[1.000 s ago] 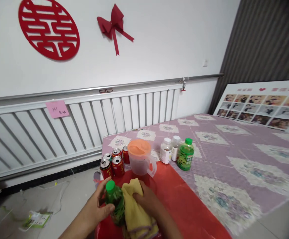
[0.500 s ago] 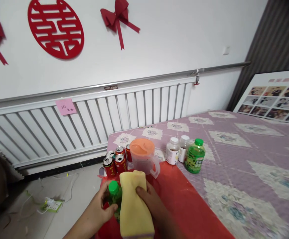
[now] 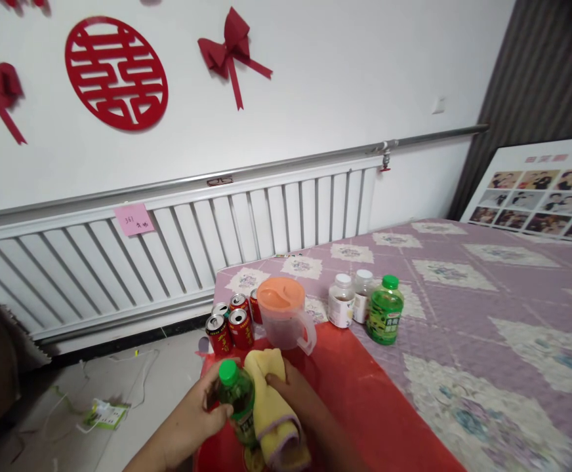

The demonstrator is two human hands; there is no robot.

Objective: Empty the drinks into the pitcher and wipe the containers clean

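My left hand [image 3: 202, 412] has a green bottle [image 3: 241, 397] in its grip: the thumb lies across the near side and the other fingers wrap the left side, partly hidden behind it. The green cap [image 3: 228, 371] stands clear above my fingers, and the labelled lower body shows beside and below my thumb. Whether the base rests on the red sheet [image 3: 372, 401] I cannot tell. My right hand [image 3: 292, 385] pinches a folded yellow cloth [image 3: 270, 405], thumb on the front face, the remaining fingers mostly out of sight behind it. The cloth lies against the bottle's right side, so the bottle sits between my left fingers and the cloth. Just beyond my hands, red drink cans [image 3: 218, 335] cluster to the left of a clear jug [image 3: 280, 328] with an orange lid [image 3: 281, 295]. Farther right, two white-capped bottles [image 3: 341, 308] and another green-capped bottle [image 3: 385, 313] stand close together.
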